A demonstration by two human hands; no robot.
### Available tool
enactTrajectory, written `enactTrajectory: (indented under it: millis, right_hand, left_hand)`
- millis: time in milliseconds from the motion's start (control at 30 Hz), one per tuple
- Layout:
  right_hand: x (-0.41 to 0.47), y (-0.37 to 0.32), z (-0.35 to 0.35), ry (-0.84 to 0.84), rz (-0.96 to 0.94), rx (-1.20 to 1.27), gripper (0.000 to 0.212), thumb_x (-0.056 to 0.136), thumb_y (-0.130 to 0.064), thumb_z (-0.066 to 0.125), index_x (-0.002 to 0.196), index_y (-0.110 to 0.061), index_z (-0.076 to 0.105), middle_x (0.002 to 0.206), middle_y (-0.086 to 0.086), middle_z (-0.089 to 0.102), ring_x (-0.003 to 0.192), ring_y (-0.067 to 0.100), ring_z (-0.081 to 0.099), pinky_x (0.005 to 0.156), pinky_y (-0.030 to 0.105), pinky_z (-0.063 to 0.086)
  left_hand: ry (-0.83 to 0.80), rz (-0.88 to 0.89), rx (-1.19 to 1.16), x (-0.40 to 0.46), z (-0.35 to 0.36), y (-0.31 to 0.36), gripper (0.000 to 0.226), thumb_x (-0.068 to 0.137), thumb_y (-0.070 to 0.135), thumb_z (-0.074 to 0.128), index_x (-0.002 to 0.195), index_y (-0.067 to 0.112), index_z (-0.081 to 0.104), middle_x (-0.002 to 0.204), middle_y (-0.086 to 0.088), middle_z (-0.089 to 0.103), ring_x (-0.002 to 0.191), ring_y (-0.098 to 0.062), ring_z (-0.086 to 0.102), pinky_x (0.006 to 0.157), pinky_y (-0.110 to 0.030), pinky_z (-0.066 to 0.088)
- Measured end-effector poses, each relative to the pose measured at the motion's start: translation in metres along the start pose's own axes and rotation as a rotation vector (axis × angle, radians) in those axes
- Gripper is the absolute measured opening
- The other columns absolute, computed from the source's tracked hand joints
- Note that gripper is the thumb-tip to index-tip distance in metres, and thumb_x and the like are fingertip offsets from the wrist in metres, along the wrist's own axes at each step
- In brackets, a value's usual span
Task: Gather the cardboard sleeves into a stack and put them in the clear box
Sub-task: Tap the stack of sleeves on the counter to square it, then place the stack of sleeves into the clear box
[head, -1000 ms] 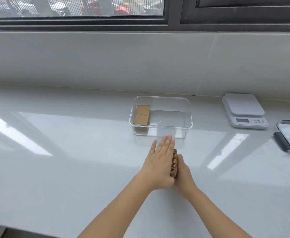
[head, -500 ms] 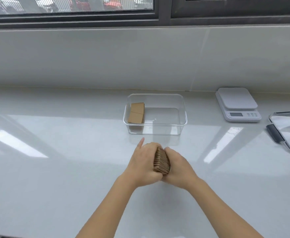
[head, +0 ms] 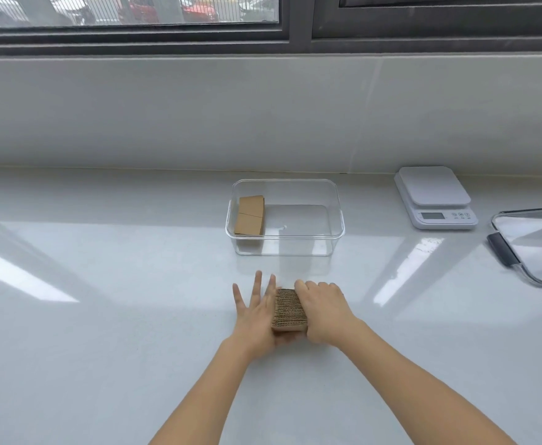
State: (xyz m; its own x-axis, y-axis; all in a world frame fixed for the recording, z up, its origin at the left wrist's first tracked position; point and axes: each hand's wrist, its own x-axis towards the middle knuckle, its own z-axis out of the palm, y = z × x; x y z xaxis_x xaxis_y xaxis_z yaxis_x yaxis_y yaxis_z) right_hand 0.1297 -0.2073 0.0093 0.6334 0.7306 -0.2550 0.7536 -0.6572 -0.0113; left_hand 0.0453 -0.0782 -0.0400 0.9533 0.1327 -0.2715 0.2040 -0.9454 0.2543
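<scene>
pressing a stack of cardboard sleeves (head: 289, 309) between two bare hands, low on the white counter (head: 102, 316) and nearest the camera. standing the stack on edge, corrugated edges facing up, bottom edge seemingly resting on the counter. flattening the left hand (head: 256, 311) against the stack's left face, fingers (head: 256, 285) splayed and straight, not curling round anything, thumb tucked under the near corner. curling the right hand (head: 322, 311) over the stack's right face, fingers bent and gripping its far top edge. judging this as squaring up and clamping the bundle, ready for lifting.

sitting just beyond the hands, near but not touching: the clear box (head: 335, 220), open at the top. leaning already inside it, against the left wall, a smaller batch of sleeves (head: 250, 216), leaving the rest of the floor bare. plenty of room, by the look of it, for the bundle now in hand.

lying well off to the right: a white kitchen scale (head: 434, 195) by the back wall, and a clear lid with a dark clip (head: 532, 248) at the frame's edge, possibly belonging to the box. closing off the far side, the pale wall and a dark-framed window (head: 295, 24).

reckoning the task well along: one batch boxed, a second gathered and held, no loose sleeves showing anywhere on the counter. remaining, as far as can be judged: lifting this stack over the near wall without letting it fan out, and setting it down beside the first batch.
</scene>
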Motion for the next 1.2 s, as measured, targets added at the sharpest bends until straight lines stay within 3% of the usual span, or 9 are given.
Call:
enactTrajectory:
  millis: [100,233,333,367,433,533,700,967,1200]
  right_hand:
    - [-0.003,-0.002,-0.008,-0.046,-0.006,0.014,0.054,0.074,-0.022,0.067,0.117,-0.011,0.037,0.111,0.008,0.055,0.099,0.03,0.055,0.082,0.037,0.038]
    - [-0.007,0.0,-0.048,-0.063,-0.018,0.184,0.051,0.068,-0.021,0.071,0.104,-0.013,0.037,0.101,0.005,0.056,0.09,0.028,0.056,0.072,0.033,0.04]
    - [-0.016,0.002,-0.085,-0.082,-0.002,0.363,0.053,0.062,-0.023,0.076,0.094,-0.017,0.034,0.093,-0.001,0.055,0.084,0.022,0.055,0.065,0.032,0.046]
    - [-0.02,0.003,-0.095,-0.082,0.003,0.406,0.053,0.061,-0.025,0.077,0.093,-0.018,0.035,0.093,-0.001,0.057,0.083,0.021,0.056,0.063,0.031,0.047]
    - [-0.028,0.004,-0.112,-0.087,-0.003,0.467,0.055,0.059,-0.029,0.079,0.09,-0.021,0.034,0.092,-0.002,0.057,0.082,0.019,0.055,0.062,0.03,0.047]
    - [-0.04,0.002,-0.132,-0.105,-0.027,0.483,0.058,0.06,-0.034,0.081,0.091,-0.021,0.033,0.095,-0.002,0.058,0.084,0.017,0.055,0.067,0.032,0.049]
    - [-0.055,-0.006,-0.144,-0.103,-0.036,0.524,0.063,0.059,-0.038,0.081,0.093,-0.021,0.032,0.092,-0.006,0.054,0.082,0.014,0.057,0.064,0.033,0.05]
    - [-0.068,0.006,-0.134,-0.135,-0.116,0.871,0.087,0.065,-0.033,0.08,0.127,-0.034,0.019,0.109,-0.019,0.046,0.098,0.004,0.057,0.077,0.027,0.056]
    - [-0.063,0.001,-0.097,-0.023,-0.079,0.987,0.06,0.054,-0.036,0.078,0.106,-0.025,0.05,0.098,-0.005,0.063,0.086,0.012,0.064,0.068,0.035,0.058]
  left_hand:
    - [0.018,-0.015,-0.118,-0.003,-0.006,0.004,0.106,0.07,0.069,0.053,0.15,0.02,0.005,0.161,0.002,0.001,0.136,-0.017,-0.038,0.095,-0.053,-0.039]
    - [0.03,-0.018,-0.577,-0.011,-0.053,0.014,0.09,0.06,0.053,0.07,0.137,0.037,0.026,0.157,0.01,0.019,0.137,0.001,-0.025,0.111,-0.049,-0.025]
    - [0.006,0.036,-0.847,-0.022,-0.095,0.022,0.097,0.054,0.039,0.078,0.118,0.068,0.012,0.147,0.011,0.03,0.141,-0.008,0.025,0.117,-0.045,0.022]
    - [-0.019,0.052,-0.942,-0.025,-0.107,0.024,0.096,0.054,0.03,0.08,0.118,0.065,0.018,0.139,0.005,0.04,0.125,-0.011,0.047,0.105,-0.044,0.042]
    - [-0.063,0.098,-1.065,-0.033,-0.125,0.027,0.08,0.058,0.012,0.078,0.12,0.036,0.034,0.116,-0.009,0.057,0.092,-0.017,0.063,0.084,-0.048,0.055]
    - [-0.08,0.149,-1.147,-0.043,-0.145,0.032,0.063,0.063,-0.002,0.073,0.114,0.013,0.039,0.096,-0.012,0.061,0.079,-0.022,0.064,0.076,-0.049,0.057]
    - [-0.067,0.19,-1.145,-0.051,-0.159,0.03,0.064,0.055,0.005,0.077,0.11,0.011,0.045,0.088,-0.004,0.063,0.079,-0.02,0.063,0.078,-0.052,0.054]
    - [-0.074,0.192,-1.165,-0.057,-0.173,0.018,0.06,0.055,-0.002,0.076,0.105,0.012,0.048,0.082,0.006,0.065,0.076,-0.011,0.065,0.063,-0.026,0.051]
    - [-0.113,0.123,-1.158,-0.052,-0.165,0.016,0.07,0.053,0.001,0.078,0.115,0.014,0.05,0.1,-0.001,0.065,0.087,-0.012,0.066,0.066,-0.026,0.053]
